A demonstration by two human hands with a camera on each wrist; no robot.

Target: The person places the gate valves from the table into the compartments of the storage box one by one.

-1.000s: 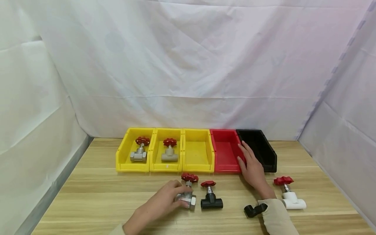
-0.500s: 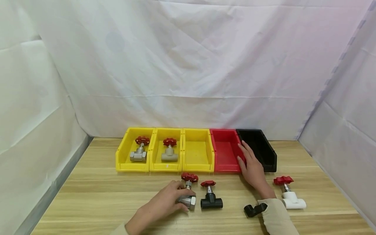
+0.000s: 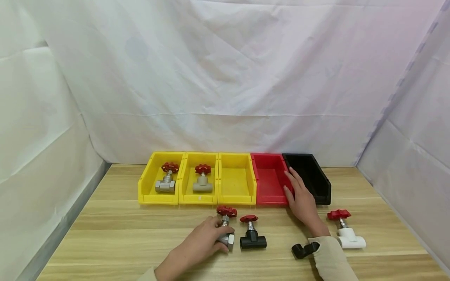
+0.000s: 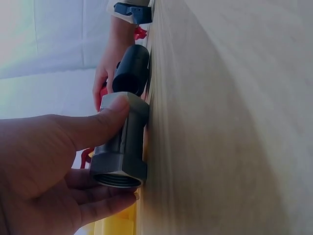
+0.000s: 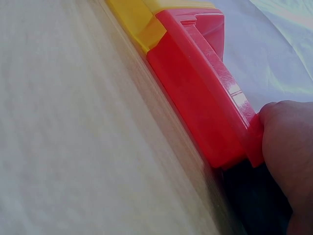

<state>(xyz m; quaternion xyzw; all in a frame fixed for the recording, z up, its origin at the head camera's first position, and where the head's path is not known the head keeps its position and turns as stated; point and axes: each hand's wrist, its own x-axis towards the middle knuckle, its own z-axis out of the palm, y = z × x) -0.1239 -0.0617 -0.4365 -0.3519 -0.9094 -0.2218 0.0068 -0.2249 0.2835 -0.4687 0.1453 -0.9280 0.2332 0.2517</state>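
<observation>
My left hand is at a metal valve with a red handwheel, which stands on the wooden table. In the left wrist view the thumb presses across the top of the valve's hexagonal body, and the other fingers curl under its threaded end. A black plastic valve, red-wheeled too, stands just to its right. My right hand rests on the side wall between the red bin and the black bin, fingers extended. The right wrist view shows that hand at the red bin's corner.
Three yellow bins adjoin the red one; the left one holds a metal valve, the middle one a beige valve. A black elbow fitting lies beside the right sleeve, and a white valve stands farther right.
My left hand has shifted slightly right, its fingers and thumb coming farther around the metal valve's body. The right hand stays in the same place on the bin wall.
</observation>
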